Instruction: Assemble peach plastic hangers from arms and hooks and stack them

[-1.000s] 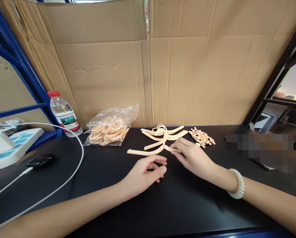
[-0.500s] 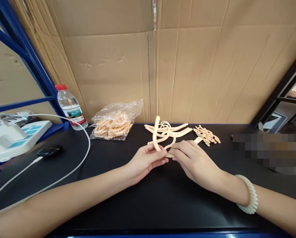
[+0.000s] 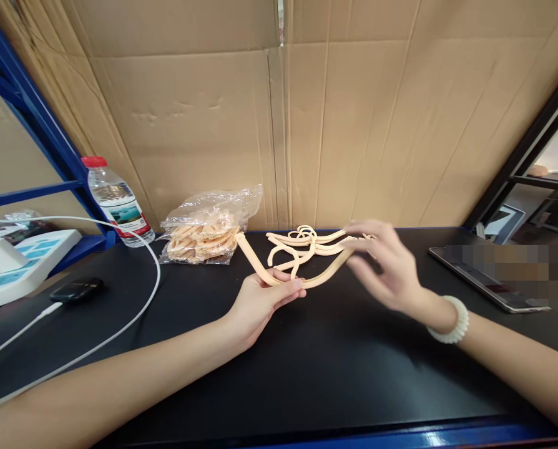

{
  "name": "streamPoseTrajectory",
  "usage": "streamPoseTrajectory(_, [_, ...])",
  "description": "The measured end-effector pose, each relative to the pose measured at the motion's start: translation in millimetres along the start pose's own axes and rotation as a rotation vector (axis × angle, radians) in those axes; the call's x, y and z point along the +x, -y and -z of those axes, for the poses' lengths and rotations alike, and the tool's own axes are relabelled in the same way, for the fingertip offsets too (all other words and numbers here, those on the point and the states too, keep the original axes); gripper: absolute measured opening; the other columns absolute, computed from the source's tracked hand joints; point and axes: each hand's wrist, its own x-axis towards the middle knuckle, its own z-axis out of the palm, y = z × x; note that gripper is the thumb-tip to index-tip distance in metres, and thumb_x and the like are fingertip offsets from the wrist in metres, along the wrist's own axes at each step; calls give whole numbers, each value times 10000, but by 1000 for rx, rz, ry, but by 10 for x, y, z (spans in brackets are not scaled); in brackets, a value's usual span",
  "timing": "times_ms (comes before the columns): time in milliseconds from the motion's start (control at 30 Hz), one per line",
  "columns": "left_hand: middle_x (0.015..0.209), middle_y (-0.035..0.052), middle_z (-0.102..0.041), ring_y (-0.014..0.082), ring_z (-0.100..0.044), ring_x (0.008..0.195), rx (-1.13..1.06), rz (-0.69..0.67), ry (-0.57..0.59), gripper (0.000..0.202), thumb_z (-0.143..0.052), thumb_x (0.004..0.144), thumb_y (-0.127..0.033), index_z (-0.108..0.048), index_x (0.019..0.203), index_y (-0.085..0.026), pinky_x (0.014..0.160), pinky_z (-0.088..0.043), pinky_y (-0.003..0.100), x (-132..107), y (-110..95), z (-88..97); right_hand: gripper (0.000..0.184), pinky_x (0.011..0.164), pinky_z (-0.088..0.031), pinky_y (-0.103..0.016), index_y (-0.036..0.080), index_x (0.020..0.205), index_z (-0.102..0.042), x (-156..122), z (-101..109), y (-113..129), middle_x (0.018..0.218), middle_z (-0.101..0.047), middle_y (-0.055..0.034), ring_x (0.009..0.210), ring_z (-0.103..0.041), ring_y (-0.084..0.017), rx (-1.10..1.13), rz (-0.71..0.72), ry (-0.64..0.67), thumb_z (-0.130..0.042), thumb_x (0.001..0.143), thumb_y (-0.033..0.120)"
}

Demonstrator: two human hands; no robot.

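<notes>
My left hand [image 3: 264,305] is closed around the middle of a peach-coloured clothes hanger [image 3: 323,279], thumb on top at the bend. One arm of the hanger slants up to the left and the other rises to the right. A curved hook stands up from its middle. At the right arm's end is my right hand [image 3: 386,268], fingers spread and a little blurred; whether it touches the hanger is unclear. Behind lie more peach hangers [image 3: 328,240] on the black table. Small peach pieces [image 3: 369,236] are mostly hidden behind my right hand.
A clear plastic bag [image 3: 204,240] of peach pieces sits at the back left, beside a water bottle [image 3: 120,206]. A white cable [image 3: 153,293] loops across the left side near a small black device [image 3: 77,289]. At right lies a flat device [image 3: 489,280], partly pixelated.
My right hand has come away from the hanger's middle, moving right and opening. The hanger has turned so both arms now spread left and right, while my left hand keeps its grip.
</notes>
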Motion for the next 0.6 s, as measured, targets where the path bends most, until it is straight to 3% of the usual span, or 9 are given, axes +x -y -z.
streamPoseTrajectory(67, [747,19,-726,128,-711,712,-7,0,-16,214,-865,608,-201,-678,680,-125,753,-569,205,10,-7,6,149,860,-491,-421,207,972,-623,-4,83,-282,981,-663,-99,975,-618,-245,-103,-273,-166,-490,909,233])
streamPoseTrajectory(100, [745,17,-726,127,-710,713,-4,-2,-15,212,-863,612,-205,-676,678,-128,756,-568,208,11,-8,9,176,798,-504,-392,199,939,-626,-23,120,-431,920,-674,-91,901,-634,-236,-171,-426,-149,-462,916,258])
streamPoseTrajectory(167, [741,16,-726,123,-707,715,12,-12,-2,207,-855,628,-210,-671,683,-134,761,-566,213,7,-7,14,260,643,-491,-332,187,833,-633,-87,172,-694,778,-674,-69,709,-624,-208,-315,-636,166,-416,909,309])
streamPoseTrajectory(233, [745,16,-727,121,-704,721,28,-21,17,201,-846,645,-212,-663,688,-139,768,-563,219,-4,-3,22,287,628,-460,-327,182,708,-641,-168,178,-864,702,-655,-72,686,-598,-217,-352,-640,310,-467,871,341])
streamPoseTrajectory(333, [756,17,-728,123,-702,729,39,-28,32,200,-839,657,-220,-660,692,-140,782,-560,234,-23,1,36,268,711,-437,-359,189,666,-665,-269,113,-932,770,-653,-93,823,-571,-270,-392,-578,433,-572,795,405])
streamPoseTrajectory(467, [752,16,-725,127,-699,735,41,-32,32,196,-837,657,-224,-664,696,-140,793,-560,248,-34,0,43,280,722,-426,-379,174,766,-698,-317,47,-927,860,-639,-127,881,-554,-303,-456,-595,513,-572,785,423])
streamPoseTrajectory(600, [742,9,-721,124,-699,729,36,-19,18,193,-838,654,-218,-664,687,-140,789,-560,239,-27,-3,32,372,712,-431,-349,139,810,-699,-321,111,-1071,848,-665,-144,856,-593,-282,-460,-693,543,-478,867,434])
